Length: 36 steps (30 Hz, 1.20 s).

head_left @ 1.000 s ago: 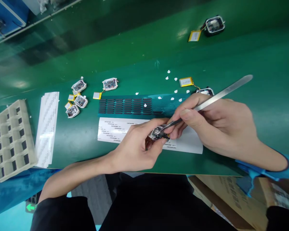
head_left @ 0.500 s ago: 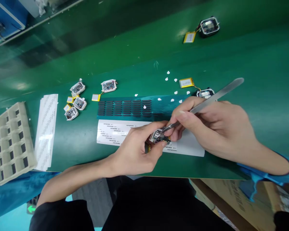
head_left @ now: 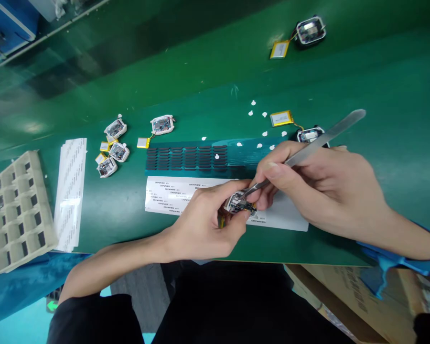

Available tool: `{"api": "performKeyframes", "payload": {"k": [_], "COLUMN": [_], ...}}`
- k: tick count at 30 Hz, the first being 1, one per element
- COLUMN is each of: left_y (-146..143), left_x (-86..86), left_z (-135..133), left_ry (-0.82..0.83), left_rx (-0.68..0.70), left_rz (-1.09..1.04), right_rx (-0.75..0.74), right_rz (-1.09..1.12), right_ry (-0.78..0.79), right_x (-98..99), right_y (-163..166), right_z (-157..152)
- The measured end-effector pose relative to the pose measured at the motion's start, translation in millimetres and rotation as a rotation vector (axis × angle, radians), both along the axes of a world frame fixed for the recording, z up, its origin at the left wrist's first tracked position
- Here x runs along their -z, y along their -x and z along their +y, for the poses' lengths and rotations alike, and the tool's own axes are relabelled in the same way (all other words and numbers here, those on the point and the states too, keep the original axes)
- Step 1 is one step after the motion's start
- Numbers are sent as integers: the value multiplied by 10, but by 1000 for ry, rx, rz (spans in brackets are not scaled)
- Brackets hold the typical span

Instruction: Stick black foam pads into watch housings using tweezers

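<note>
Between the thumb and fingers of my left hand [head_left: 204, 222] is a small open device case [head_left: 235, 201] with a circuit board inside, partly covered by the fingers. My right hand [head_left: 326, 186] grips metal tweezers [head_left: 308, 149] like a pen, their tips down at the case. A bit of yellow shows under my left hand, mostly hidden. Beneath both hands lies a white printed backing sheet [head_left: 165, 195]. Just beyond it is a teal sheet carrying rows of black strips [head_left: 186, 158]. A dark-cased device [head_left: 310, 134], wired to a yellow-edged battery [head_left: 281, 118], sits behind my right hand.
White cases with boards and batteries [head_left: 119, 152] lie at the left, another case [head_left: 162, 124] nearer the middle. A black-cased device [head_left: 310, 31] is at the back right. Small white stickers [head_left: 264, 114] dot the mat. A beige compartment tray [head_left: 21, 210] and white strips [head_left: 70, 191] stand far left.
The view has shifted slightly. Both hands keep the same hold, with the tweezer tips still at the case; little else differs.
</note>
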State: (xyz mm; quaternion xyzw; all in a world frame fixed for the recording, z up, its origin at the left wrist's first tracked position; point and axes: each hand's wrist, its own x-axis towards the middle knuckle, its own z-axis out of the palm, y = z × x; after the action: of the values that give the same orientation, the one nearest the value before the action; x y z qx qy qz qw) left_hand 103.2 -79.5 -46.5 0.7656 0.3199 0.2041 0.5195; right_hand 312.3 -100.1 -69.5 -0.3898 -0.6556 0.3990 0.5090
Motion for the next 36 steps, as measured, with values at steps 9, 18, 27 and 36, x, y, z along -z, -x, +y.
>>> {"api": "performKeyframes", "payload": {"k": [9, 18, 27, 36], "left_y": [-9, 25, 76, 136], "left_x": [-10, -18, -95, -302], "left_z": [0, 18, 61, 368], "left_ry": [43, 40, -15, -50], "left_rx": [11, 43, -42, -130], "left_rz": [-21, -1, 43, -70], "right_rx": [27, 20, 335, 142], "right_rz": [22, 57, 258, -333], "right_ry": [-44, -43, -150, -345], "right_x": [6, 19, -20, 35], "right_y": [54, 27, -29, -183], "right_z": [-16, -3, 58, 233]}}
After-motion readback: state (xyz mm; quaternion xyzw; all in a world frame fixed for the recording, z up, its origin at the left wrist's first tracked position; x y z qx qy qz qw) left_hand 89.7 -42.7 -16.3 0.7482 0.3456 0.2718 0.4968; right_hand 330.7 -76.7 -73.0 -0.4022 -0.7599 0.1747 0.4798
